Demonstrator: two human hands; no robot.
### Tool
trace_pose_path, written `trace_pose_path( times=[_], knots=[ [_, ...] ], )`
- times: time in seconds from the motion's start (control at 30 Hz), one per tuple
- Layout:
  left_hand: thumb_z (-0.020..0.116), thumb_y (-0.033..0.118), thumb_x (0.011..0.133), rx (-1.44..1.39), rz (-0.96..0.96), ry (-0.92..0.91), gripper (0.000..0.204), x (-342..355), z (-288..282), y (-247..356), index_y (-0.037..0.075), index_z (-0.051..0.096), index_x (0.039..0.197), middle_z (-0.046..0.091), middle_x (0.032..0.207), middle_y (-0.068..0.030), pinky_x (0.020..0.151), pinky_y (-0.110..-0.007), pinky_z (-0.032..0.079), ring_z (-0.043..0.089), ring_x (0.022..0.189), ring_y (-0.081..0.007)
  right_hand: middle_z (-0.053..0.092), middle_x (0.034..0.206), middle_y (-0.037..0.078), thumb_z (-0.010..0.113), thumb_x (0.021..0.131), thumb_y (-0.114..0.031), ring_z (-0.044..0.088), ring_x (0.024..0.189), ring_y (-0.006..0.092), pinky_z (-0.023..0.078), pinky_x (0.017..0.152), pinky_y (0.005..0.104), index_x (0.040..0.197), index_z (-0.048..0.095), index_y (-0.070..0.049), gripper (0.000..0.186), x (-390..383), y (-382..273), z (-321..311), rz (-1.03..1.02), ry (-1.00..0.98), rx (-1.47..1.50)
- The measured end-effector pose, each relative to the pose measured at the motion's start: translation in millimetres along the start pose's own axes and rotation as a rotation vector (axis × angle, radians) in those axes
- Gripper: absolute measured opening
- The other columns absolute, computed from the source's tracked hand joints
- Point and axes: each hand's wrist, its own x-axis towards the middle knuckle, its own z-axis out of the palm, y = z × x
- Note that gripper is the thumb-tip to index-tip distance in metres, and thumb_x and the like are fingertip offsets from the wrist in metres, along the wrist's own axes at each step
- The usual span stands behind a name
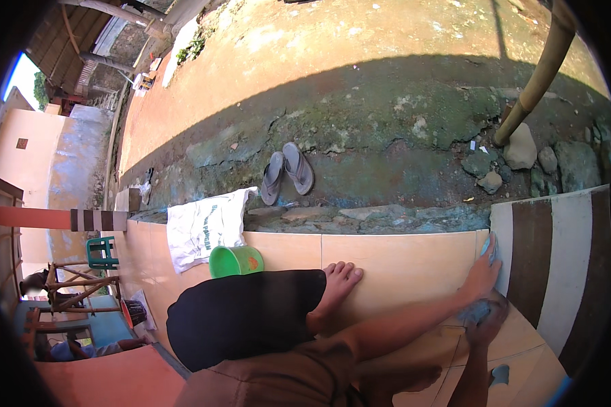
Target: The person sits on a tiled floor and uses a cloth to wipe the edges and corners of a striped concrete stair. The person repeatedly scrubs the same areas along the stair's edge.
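Observation:
Both hands are at the right, low by the foot of a brown-and-white striped wall [542, 261]. My left hand [482, 271] reaches out flat along the tile edge, its fingers stretched toward the wall's corner. Light blue stuff shows at its fingertips, but I cannot tell whether it is cloth or a smear. Just nearer, my right hand [490, 321] is closed around a crumpled blue cloth [474, 312], close to my left wrist. A small grey-blue piece [500, 374] lies on the tiles beside my right forearm. My bare foot [341, 281] rests on the tiled floor [400, 261].
A green bucket [235, 262] stands beside my black-clad knee, next to a white sack [207, 227]. Grey sandals [285, 175] lie on the lower ground past the tile edge. Stones [521, 146] and a bamboo post [536, 78] stand at the far right. A green stool [102, 252] is at the left.

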Motion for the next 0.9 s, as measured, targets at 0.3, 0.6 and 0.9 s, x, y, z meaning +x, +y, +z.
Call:
trace_pose_path(
  times=[0.3,0.6,0.9],
  knots=[
    [0.043,0.016,0.097,-0.066,-0.075,-0.072,0.069,-26.5,-10.8,15.7,0.015,0.020,0.162,0.066,0.088,-0.0271,0.079,-0.044,0.051,0.066,0.075,-0.0330,0.054,0.114,0.020,0.067,0.079,-0.053,0.049,0.114,0.0453,0.037,0.099,0.0588,0.113,0.053,-0.005,0.061,20.2,-19.4,-8.7,-0.058,-0.003,-0.085],
    [0.045,0.016,0.095,-0.030,-0.092,-0.017,0.070,-3.2,-9.1,12.9,0.010,0.022,0.161,0.068,0.097,-0.0297,0.085,-0.043,0.051,0.067,0.086,-0.0395,0.053,0.113,0.020,0.073,0.072,-0.040,0.049,0.111,0.0451,0.038,0.097,0.0569,0.113,0.052,-0.005,0.058,15.9,-20.3,-12.8,-0.101,0.018,-0.131],
    [0.044,0.016,0.095,-0.080,-0.192,-0.037,0.068,23.3,-15.2,21.5,0.013,0.025,0.160,0.067,0.102,-0.0321,0.090,-0.045,0.050,0.067,0.092,-0.0429,0.052,0.114,0.020,0.070,0.073,-0.037,0.047,0.114,0.0466,0.036,0.099,0.0591,0.112,0.052,-0.005,0.053,17.6,-21.4,-14.4,-0.093,0.019,-0.133]
  ],
)
